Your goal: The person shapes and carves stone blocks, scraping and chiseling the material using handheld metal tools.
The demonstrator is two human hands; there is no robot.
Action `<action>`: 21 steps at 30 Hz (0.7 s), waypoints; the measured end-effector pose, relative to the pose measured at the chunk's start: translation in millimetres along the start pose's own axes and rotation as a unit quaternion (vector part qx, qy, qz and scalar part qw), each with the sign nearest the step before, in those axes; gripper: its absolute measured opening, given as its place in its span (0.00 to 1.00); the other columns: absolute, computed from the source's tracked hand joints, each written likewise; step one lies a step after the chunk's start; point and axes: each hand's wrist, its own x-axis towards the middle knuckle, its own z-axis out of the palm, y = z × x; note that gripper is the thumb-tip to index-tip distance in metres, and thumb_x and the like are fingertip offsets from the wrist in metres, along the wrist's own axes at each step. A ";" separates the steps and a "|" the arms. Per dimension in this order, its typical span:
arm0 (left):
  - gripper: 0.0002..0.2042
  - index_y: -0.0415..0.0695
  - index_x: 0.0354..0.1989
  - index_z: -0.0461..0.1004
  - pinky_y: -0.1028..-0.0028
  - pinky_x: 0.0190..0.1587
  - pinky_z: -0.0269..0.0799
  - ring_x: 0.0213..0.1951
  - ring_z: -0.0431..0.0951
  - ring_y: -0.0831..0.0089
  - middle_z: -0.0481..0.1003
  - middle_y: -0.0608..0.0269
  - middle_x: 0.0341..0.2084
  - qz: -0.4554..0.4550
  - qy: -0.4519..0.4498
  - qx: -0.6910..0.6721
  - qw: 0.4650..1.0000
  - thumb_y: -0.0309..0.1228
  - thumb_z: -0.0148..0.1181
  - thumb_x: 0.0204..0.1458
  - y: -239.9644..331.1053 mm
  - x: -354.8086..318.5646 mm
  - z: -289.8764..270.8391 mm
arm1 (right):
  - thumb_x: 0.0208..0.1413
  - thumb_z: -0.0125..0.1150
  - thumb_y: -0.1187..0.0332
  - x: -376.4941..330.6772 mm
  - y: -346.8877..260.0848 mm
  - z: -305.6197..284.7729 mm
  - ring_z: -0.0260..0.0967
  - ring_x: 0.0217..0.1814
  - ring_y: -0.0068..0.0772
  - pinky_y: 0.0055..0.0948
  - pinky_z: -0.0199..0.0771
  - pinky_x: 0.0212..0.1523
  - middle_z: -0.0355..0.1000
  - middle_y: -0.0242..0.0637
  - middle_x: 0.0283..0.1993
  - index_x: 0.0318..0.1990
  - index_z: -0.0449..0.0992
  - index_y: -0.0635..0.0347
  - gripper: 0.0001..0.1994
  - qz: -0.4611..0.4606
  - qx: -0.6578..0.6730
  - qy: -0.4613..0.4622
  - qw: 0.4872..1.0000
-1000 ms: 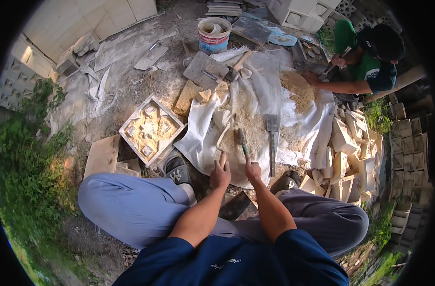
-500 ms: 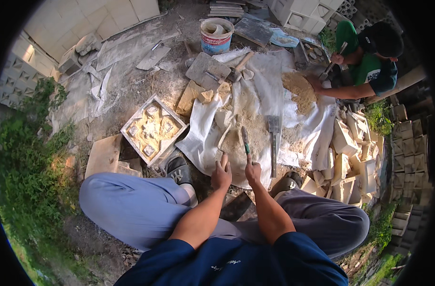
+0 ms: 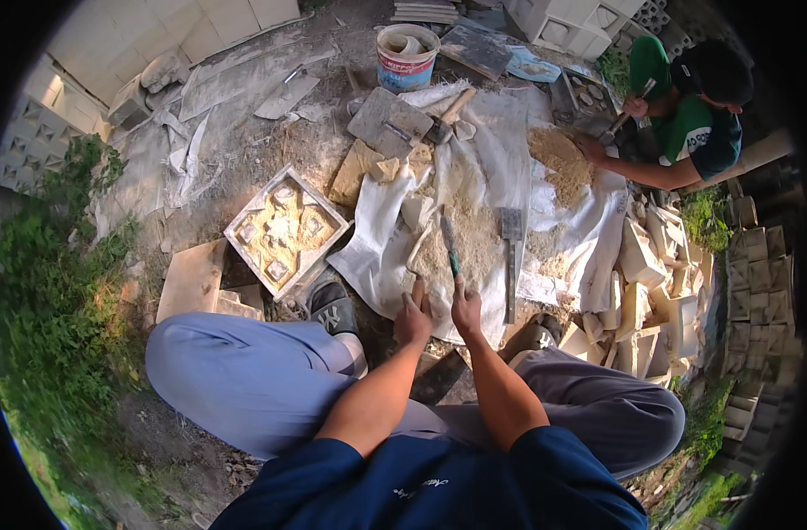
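My left hand (image 3: pixel 413 319) is closed around the wooden handle of a trowel (image 3: pixel 415 253), whose bent neck reaches toward a pale, dust-coated blade. My right hand (image 3: pixel 466 310) grips the green handle of a narrow-bladed hand tool (image 3: pixel 448 237), its blade pointing away from me. Both tools are over a pile of sandy mix (image 3: pixel 469 243) spread on a white sack sheet (image 3: pixel 368 265). To the left of the pile, a square mould (image 3: pixel 244 237) holds the same yellowish mix around raised blocks. Whether either blade touches the mix is hard to tell.
A long flat metal tool (image 3: pixel 510 265) lies right of the pile. Beyond are a hammer (image 3: pixel 452 115), a square board (image 3: pixel 388 125) and a bucket (image 3: pixel 407 66). At right, a co-worker (image 3: pixel 695 132) works a trowel in another sand pile (image 3: pixel 558 166), near stacked pale blocks (image 3: pixel 637 256).
The narrow blade in my right hand now points farther away and slightly left. My left hand has shifted only slightly. The co-worker's trowel has moved a little.
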 end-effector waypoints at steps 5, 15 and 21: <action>0.24 0.42 0.50 0.64 0.48 0.40 0.73 0.38 0.78 0.39 0.77 0.39 0.33 -0.003 -0.016 -0.012 1.000 0.51 0.49 0.59 11.1 -1.5 -1.1 | 0.59 0.47 0.37 1.9 39.6 -9.5 0.67 0.22 0.54 0.48 0.66 0.30 0.69 0.57 0.18 0.19 0.73 0.73 0.39 0.040 -0.184 0.021 0.982; 0.22 0.44 0.47 0.64 0.47 0.38 0.73 0.37 0.78 0.40 0.77 0.40 0.32 -0.007 -0.011 -0.008 1.000 0.51 0.50 0.58 -0.9 4.2 0.9 | 0.61 0.48 0.39 -9.4 -1.3 -12.8 0.60 0.17 0.45 0.48 0.61 0.26 0.65 0.53 0.14 0.16 0.70 0.71 0.38 -0.014 -0.101 0.002 0.995; 0.24 0.43 0.51 0.65 0.48 0.42 0.72 0.40 0.77 0.39 0.77 0.39 0.37 -0.019 -0.034 -0.026 0.999 0.51 0.49 0.58 -8.2 0.3 -0.8 | 0.60 0.49 0.40 -12.8 5.7 -10.8 0.72 0.28 0.63 0.51 0.68 0.33 0.69 0.64 0.21 0.21 0.75 0.72 0.35 0.042 -0.183 -0.059 0.980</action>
